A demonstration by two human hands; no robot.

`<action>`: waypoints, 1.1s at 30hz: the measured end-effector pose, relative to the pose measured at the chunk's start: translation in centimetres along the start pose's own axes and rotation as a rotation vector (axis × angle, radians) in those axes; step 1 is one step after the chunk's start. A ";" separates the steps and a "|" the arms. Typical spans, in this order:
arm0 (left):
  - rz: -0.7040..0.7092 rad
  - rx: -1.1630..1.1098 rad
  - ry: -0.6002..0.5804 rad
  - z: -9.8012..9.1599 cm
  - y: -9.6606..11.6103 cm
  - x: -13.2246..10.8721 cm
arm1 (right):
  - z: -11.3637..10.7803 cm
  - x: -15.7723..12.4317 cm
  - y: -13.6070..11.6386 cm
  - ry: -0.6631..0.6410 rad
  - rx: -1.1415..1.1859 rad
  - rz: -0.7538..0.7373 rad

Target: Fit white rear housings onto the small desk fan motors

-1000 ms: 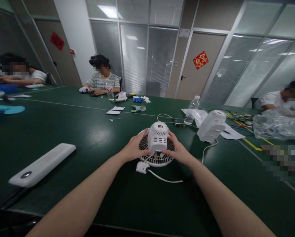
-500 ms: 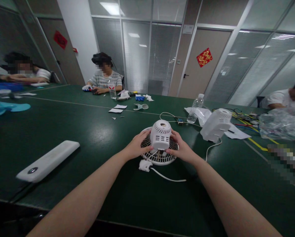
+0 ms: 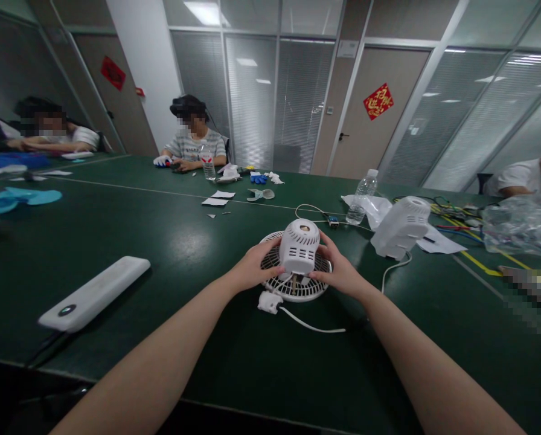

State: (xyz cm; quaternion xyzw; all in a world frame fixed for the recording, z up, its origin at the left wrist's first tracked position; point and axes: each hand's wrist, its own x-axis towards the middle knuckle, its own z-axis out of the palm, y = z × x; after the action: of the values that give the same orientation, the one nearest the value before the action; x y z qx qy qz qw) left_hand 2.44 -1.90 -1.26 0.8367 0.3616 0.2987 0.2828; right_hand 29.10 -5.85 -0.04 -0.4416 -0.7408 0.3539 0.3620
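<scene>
A white fan motor housing point(image 3: 300, 248) with vent slots sits on a round white fan grille point(image 3: 304, 295) that lies flat on the green table. My left hand point(image 3: 255, 264) grips the housing from its left side, thumb near its lower edge. From the right, my right hand point(image 3: 340, 267) is closed round the opposite side; its fingertips are partly hidden behind the housing. In front of the grille lies a small white part point(image 3: 269, 302), from which a short white cable point(image 3: 313, 327) runs to the right.
A long white device point(image 3: 96, 293) lies at the left. To the right stand a white fan base point(image 3: 401, 226) and a clear bottle point(image 3: 362, 196). Blue fan blades point(image 3: 19, 198) lie far left. Plastic wrap point(image 3: 521, 223) and cables are at the right. Other people sit round the table.
The view has shifted slightly, so everything appears a little further right. Both hands keep their hold on the motor housing, with no other clear movement.
</scene>
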 end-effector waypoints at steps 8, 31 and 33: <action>0.004 0.089 0.009 0.0 0.2 -0.2 | -0.1 -0.2 -0.5 -0.007 -0.109 -0.009; -0.048 0.146 0.052 0.3 1.0 -0.3 | 0.5 -0.3 -0.5 -0.019 -0.145 0.040; -0.058 0.158 0.056 0.3 0.9 -0.3 | 0.7 -0.3 -0.7 0.010 -0.179 0.060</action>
State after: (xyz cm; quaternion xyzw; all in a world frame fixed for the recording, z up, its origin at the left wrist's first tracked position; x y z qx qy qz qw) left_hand 2.86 -2.74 -0.94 0.8369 0.4160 0.2839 0.2141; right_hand 28.35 -6.52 0.19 -0.4959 -0.7541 0.2947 0.3141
